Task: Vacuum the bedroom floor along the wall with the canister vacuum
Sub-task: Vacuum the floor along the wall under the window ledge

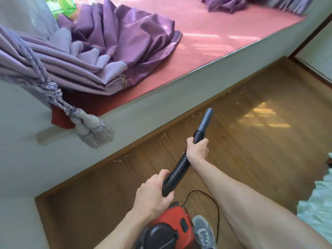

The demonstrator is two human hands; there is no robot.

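A red and black canister vacuum (172, 221) hangs low at the bottom centre, above the wooden floor (251, 150). Its black ribbed hose (177, 174) curves up to a grey nozzle tube (206, 119) that points toward the skirting along the wall. My left hand (152, 193) grips the hose's lower end where it meets the canister. My right hand (198, 149) is shut around the hose just below the nozzle. Small pale scraps (162, 136) lie on the floor along the wall's base.
A raised ledge topped in pink (215, 33) runs diagonally above the grey wall (143, 115), with purple curtains (116, 47) piled on it and a tassel (97, 132) hanging down. A black power cord (213, 200) loops by my grey shoe (203, 230). White bedding (319, 203) lies at right.
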